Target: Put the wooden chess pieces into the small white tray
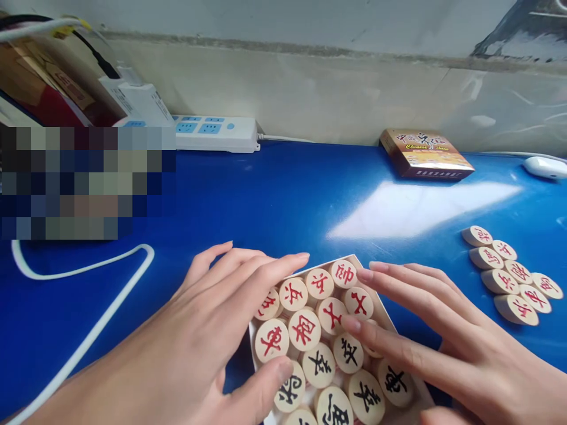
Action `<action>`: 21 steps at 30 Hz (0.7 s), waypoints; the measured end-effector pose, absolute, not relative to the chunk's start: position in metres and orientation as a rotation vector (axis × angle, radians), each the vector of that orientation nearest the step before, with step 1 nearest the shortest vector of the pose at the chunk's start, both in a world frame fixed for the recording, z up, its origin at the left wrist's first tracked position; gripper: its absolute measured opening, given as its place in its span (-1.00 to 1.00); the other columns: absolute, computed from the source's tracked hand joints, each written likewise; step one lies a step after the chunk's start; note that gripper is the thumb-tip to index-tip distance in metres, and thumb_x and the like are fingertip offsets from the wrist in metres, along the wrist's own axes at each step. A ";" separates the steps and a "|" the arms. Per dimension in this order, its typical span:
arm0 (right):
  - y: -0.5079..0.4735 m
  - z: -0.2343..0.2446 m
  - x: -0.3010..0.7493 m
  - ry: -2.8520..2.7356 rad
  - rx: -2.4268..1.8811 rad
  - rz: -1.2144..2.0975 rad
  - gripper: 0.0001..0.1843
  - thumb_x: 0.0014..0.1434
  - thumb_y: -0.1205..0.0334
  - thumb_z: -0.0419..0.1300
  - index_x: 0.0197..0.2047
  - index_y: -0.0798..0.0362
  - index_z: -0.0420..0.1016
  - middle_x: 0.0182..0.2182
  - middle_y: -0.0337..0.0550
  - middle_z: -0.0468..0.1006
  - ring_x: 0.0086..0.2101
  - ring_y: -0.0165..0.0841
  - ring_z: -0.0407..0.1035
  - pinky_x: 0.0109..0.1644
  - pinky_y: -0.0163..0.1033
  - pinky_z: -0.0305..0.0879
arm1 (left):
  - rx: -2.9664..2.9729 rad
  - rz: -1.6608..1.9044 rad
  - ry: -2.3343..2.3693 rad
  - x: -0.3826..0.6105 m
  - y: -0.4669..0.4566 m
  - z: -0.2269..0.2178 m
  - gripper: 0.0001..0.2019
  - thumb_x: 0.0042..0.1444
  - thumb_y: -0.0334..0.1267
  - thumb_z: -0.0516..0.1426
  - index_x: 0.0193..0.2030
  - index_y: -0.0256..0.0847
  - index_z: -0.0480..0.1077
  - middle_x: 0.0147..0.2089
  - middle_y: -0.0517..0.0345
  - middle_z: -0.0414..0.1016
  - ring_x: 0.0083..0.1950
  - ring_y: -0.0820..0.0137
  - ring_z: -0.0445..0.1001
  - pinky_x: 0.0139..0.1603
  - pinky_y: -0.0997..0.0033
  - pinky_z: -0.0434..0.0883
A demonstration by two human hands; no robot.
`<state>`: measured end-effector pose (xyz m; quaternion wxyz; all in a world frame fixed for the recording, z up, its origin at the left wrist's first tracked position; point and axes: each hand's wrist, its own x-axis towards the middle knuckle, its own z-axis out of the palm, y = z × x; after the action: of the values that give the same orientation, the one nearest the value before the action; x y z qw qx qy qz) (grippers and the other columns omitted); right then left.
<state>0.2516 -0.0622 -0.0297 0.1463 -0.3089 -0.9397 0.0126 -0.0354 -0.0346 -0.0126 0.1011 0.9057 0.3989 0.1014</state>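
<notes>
A shallow white tray (354,260) lies on the blue table at the bottom centre, packed with several round wooden Chinese chess pieces (303,329) bearing red or black characters. My left hand (208,330) rests along the tray's left side, fingers stretched out over the pieces and thumb near a black-marked piece. My right hand (443,336) lies flat on the tray's right side, fingers extended and touching the pieces. Neither hand grips anything.
Several loose chess pieces (509,274) lie in two rows at the right. A chess box (425,154) sits near the wall, a white power strip (212,133) at the back left, a white cable (88,277) on the left, a white mouse (547,167) at far right.
</notes>
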 end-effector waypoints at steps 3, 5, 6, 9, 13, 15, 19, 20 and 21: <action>-0.060 -0.030 0.254 -2.670 -0.943 0.041 -0.37 0.28 -0.19 -0.08 0.27 -0.01 0.26 0.27 0.02 0.14 0.21 -0.04 0.11 0.12 0.04 0.31 | 2.679 0.267 1.126 -0.035 -0.032 -0.010 -0.37 0.11 -0.05 0.16 0.31 0.10 0.09 0.21 0.21 0.33 0.24 0.07 0.27 0.25 -0.01 0.25; -0.059 -0.030 0.255 -2.640 -0.976 0.035 -0.39 0.29 -0.16 -0.09 0.26 0.00 0.28 0.26 0.03 0.14 0.21 -0.05 0.10 0.12 0.04 0.31 | 2.679 0.241 1.114 -0.034 -0.029 -0.008 -0.42 0.13 -0.06 0.15 0.29 0.14 0.12 0.22 0.22 0.32 0.22 0.09 0.29 0.31 -0.09 0.12; -0.059 -0.030 0.255 -2.629 -0.988 0.033 -0.39 0.30 -0.16 -0.10 0.26 0.00 0.27 0.26 0.03 0.14 0.21 -0.05 0.10 0.12 0.05 0.31 | 2.678 0.232 1.111 -0.033 -0.029 -0.008 -0.43 0.14 -0.07 0.15 0.29 0.15 0.14 0.22 0.22 0.32 0.21 0.10 0.30 0.33 -0.12 0.06; -0.058 -0.032 0.254 -2.599 -1.045 0.037 -0.38 0.32 -0.13 -0.13 0.30 0.03 0.21 0.27 0.05 0.12 0.22 -0.06 0.07 0.14 0.05 0.29 | 2.674 0.221 1.089 -0.032 -0.028 -0.008 -0.48 0.16 -0.08 0.13 0.27 0.19 0.17 0.24 0.23 0.30 0.21 0.13 0.29 0.33 -0.15 -0.02; -0.055 -0.036 0.249 -2.573 -1.123 0.083 -0.40 0.35 -0.09 -0.20 0.33 0.01 0.14 0.27 0.04 0.09 0.23 -0.09 0.05 0.17 0.06 0.27 | 2.674 0.256 1.085 -0.032 -0.027 -0.008 -0.56 0.16 -0.08 0.14 0.20 0.20 0.28 0.20 0.24 0.34 0.18 0.16 0.32 0.33 -0.12 -0.03; -0.054 -0.037 0.247 -2.575 -1.125 0.110 -0.40 0.35 -0.09 -0.21 0.33 0.00 0.15 0.27 0.04 0.09 0.23 -0.09 0.05 0.17 0.07 0.26 | 2.678 0.231 1.050 -0.033 -0.026 -0.006 -0.57 0.15 -0.07 0.15 0.18 0.19 0.30 0.16 0.25 0.39 0.14 0.17 0.36 0.32 -0.10 0.01; -0.052 -0.038 0.245 -2.585 -1.122 0.115 -0.40 0.35 -0.08 -0.20 0.32 0.01 0.16 0.27 0.08 0.08 0.23 -0.09 0.05 0.16 0.09 0.27 | 2.714 0.172 1.005 -0.035 -0.023 -0.003 -0.58 0.14 -0.04 0.16 0.16 0.20 0.32 0.10 0.26 0.45 0.10 0.18 0.40 0.31 -0.11 0.04; -0.053 -0.038 0.245 -2.590 -1.118 0.114 -0.41 0.35 -0.07 -0.21 0.32 0.02 0.15 0.27 0.09 0.08 0.23 -0.09 0.05 0.16 0.09 0.27 | 2.729 0.162 1.004 -0.035 -0.022 -0.003 -0.59 0.15 -0.04 0.15 0.16 0.20 0.32 0.10 0.26 0.46 0.10 0.18 0.39 0.31 -0.11 0.04; -0.053 -0.038 0.245 -2.594 -1.114 0.113 -0.41 0.36 -0.07 -0.21 0.33 0.02 0.15 0.26 0.10 0.08 0.23 -0.09 0.05 0.15 0.09 0.28 | 2.744 0.151 1.002 -0.036 -0.022 -0.002 -0.59 0.16 -0.04 0.15 0.16 0.20 0.32 0.10 0.27 0.46 0.11 0.18 0.39 0.32 -0.10 0.02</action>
<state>0.2448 -0.0527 -0.0381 0.1575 -0.3892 -0.9067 0.0397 -0.0358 -0.0220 -0.0023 0.1082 0.9325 0.3407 0.0512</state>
